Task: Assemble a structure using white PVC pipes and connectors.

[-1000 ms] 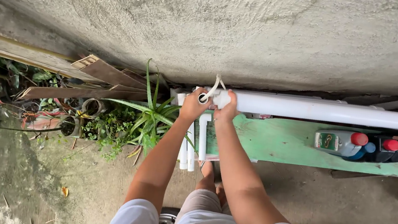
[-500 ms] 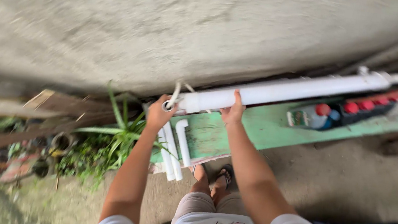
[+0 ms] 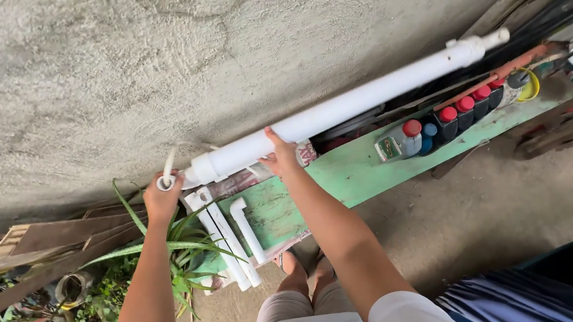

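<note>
Over the green tabletop (image 3: 365, 174), the right hand (image 3: 280, 156) holds the big white pipe (image 3: 352, 103) while the left hand (image 3: 161, 200) pinches white tape (image 3: 167, 168) at its end, probably wrapping it, so the next turn needs a tight pull.

Rough grey plaster wall (image 3: 134, 40), dirt floor (image 3: 514, 203), worn green bench (image 3: 365, 174) in daylight

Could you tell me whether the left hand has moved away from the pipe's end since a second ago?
Yes: the left hand has moved off the white pipe end, holding the tape roll.
</note>
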